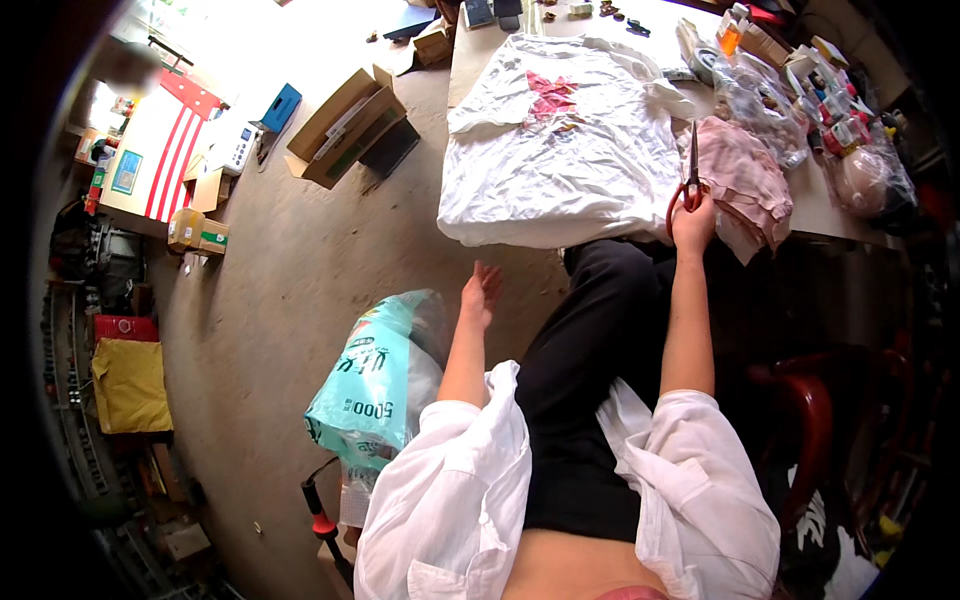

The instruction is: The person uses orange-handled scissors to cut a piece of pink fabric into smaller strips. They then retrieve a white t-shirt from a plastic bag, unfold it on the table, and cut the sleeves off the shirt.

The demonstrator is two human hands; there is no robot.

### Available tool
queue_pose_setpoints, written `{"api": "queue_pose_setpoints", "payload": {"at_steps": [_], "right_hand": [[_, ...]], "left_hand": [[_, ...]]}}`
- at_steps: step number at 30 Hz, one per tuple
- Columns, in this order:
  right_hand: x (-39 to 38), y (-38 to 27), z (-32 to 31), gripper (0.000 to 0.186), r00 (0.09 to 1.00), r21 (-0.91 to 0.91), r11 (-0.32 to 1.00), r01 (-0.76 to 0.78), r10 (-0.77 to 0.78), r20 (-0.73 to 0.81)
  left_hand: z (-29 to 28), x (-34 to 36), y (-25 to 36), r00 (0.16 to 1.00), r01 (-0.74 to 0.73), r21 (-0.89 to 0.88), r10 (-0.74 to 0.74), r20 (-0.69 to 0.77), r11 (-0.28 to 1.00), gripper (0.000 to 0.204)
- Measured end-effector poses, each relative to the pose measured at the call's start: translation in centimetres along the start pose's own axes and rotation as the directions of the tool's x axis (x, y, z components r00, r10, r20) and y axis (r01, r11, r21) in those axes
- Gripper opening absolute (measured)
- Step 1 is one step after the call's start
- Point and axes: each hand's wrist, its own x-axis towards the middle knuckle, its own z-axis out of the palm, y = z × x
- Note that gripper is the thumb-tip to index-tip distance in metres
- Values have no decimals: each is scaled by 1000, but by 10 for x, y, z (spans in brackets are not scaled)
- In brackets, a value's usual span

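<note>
A white T-shirt [590,150] with a red print lies spread and wrinkled on the table, its lower edge hanging over the near side. My right hand [694,222] is closed on a pair of scissors [692,165] with red handles, blades pointing away from me, at the shirt's right edge. Just right of the scissors lies a crumpled pink cloth [742,180], partly drooping off the table. My left hand [482,293] hangs in the air below the shirt's near left corner, fingers stretched out and holding nothing.
A teal and clear plastic bag [370,380] stands left of my left forearm. Clear bags of small goods [850,150] crowd the table's right side. On the floor at left sits an open cardboard box [345,125]. A dark red chair [810,430] is at right.
</note>
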Motion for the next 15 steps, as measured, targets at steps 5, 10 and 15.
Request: {"api": "queue_pose_setpoints", "payload": {"at_steps": [5,10,15], "right_hand": [[1,3,4,24,1000,4,1000,-18,18,22],[1,5,4,23,999,26,999,-26,25,35],[3,12,8,22,999,67,998,-20,18,33]], "left_hand": [[66,1,-13,978,54,-245,-2,208,968,98],[95,4,-20,955,69,-366,44,293,928,79],[101,4,-16,950,-35,-350,139,278,936,46]]}}
